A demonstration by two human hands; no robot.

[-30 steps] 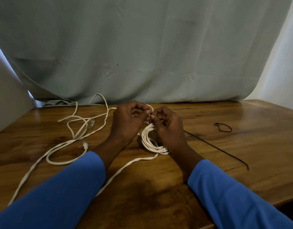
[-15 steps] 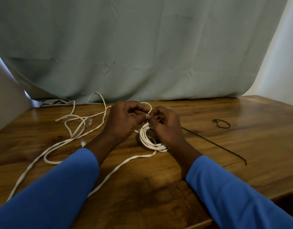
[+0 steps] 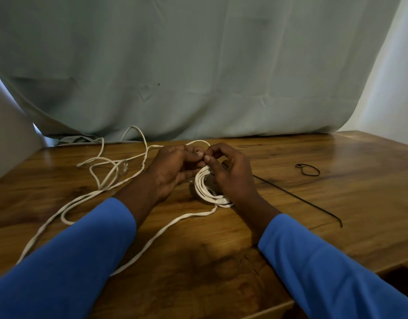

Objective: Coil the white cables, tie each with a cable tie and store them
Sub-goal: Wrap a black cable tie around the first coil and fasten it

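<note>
A small coil of white cable stands on the wooden table between my hands. My left hand and my right hand both pinch the top of this coil, thumbs and fingertips meeting above it. The cable's loose tail runs from the coil toward the near left. More white cable lies in loose loops at the left, with a clear plug among them. A straight black cable tie lies on the table right of my right hand.
A small looped black tie lies at the far right of the table. A pale green cloth hangs behind the table. The table's front edge runs across the lower right, with a dark gap beyond it.
Both hands stay pinched on the coil's top. The view has shifted slightly; the hands and the cable have hardly moved.
</note>
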